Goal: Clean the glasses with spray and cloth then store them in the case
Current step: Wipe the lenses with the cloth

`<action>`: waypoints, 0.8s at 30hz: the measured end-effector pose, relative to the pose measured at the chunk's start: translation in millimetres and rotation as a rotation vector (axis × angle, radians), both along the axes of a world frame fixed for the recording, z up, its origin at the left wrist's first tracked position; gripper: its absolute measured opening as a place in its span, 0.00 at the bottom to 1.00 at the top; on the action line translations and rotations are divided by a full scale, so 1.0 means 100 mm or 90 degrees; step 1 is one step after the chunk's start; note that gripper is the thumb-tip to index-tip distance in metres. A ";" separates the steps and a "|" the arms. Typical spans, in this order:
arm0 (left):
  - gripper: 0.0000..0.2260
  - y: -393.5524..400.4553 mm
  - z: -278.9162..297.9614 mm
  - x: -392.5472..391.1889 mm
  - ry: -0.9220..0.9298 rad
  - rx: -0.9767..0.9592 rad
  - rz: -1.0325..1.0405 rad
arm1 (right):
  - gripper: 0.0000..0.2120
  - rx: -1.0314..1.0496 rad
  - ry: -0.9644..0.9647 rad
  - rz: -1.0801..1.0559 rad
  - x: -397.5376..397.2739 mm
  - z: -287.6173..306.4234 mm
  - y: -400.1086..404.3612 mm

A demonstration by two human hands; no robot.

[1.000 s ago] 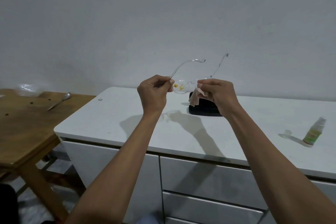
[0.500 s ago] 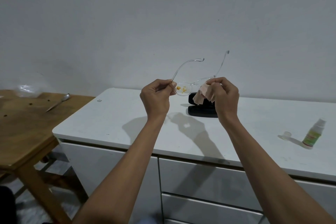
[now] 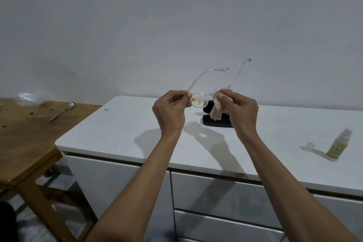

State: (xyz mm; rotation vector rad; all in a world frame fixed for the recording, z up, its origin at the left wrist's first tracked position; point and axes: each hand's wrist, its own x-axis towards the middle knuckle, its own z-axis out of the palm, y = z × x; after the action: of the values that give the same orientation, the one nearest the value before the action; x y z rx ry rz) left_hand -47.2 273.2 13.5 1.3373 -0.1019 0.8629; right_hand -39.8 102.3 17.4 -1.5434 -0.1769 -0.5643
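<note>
Clear-framed glasses [image 3: 198,101] are held up above the white cabinet top [image 3: 121,131], temples pointing away from me. Yellow specks mark the left lens. My left hand [image 3: 170,112] pinches the frame at its left hinge. My right hand [image 3: 238,113] grips a pale pink cloth [image 3: 216,111] folded over the right lens, which is hidden by cloth and fingers. A black case [image 3: 215,121] lies open on the cabinet behind my hands, partly hidden. The spray bottle [image 3: 338,145] stands at the right with its clear cap [image 3: 310,146] off beside it.
A wooden table [image 3: 25,139] stands to the left, holding a spoon [image 3: 61,111] and a crumpled clear plastic bag [image 3: 28,98]. Cabinet drawers [image 3: 216,192] run below the top. A plain wall rises behind.
My right hand has shifted the cloth over the right lens, and the glasses tilted slightly. The view has drifted a little.
</note>
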 end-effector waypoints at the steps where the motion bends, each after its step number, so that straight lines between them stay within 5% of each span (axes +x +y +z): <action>1: 0.04 0.00 0.00 0.00 0.001 -0.001 -0.002 | 0.06 -0.005 0.002 -0.005 0.01 -0.02 -0.02; 16: 0.06 0.06 -0.14 0.07 0.066 0.013 0.049 | 0.09 0.002 0.093 0.181 0.23 -0.16 -0.23; 24: 0.05 0.11 -0.13 0.15 0.072 0.002 0.107 | 0.10 0.134 0.066 0.182 0.12 -0.23 -0.14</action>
State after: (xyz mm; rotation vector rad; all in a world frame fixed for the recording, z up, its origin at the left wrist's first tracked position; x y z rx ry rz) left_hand -32.5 283.9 0.8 1.4090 0.0995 0.9256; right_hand -28.0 88.1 -5.8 -1.3107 -0.2456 -0.2673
